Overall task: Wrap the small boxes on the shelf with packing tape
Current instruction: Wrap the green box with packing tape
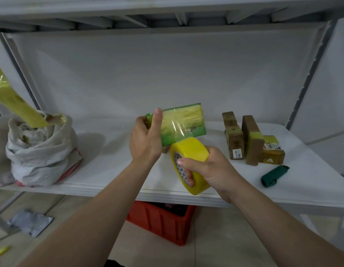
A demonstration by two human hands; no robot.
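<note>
Head view: shelf (pixel 109 170) under both hands; bag (pixel 42 151) well left of L hand (pixel 145 140); crate (pixel 161 222) below, btwn forearms. L hand grips green box (pixel 186 120) above shelf, thumb across front. R hand (pixel 211 168), just below, grips tape roll (pixel 188 149), fingers thru core, tape stuck to box. Brown boxes (pixel 252 139), cutter (pixel 274 175) right of R hand.

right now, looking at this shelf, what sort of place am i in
Most likely a storeroom or small parcel-packing area: a plain white metal shelf, small taped boxes with barcode labels on it, and a red plastic crate on the floor beneath.
</note>
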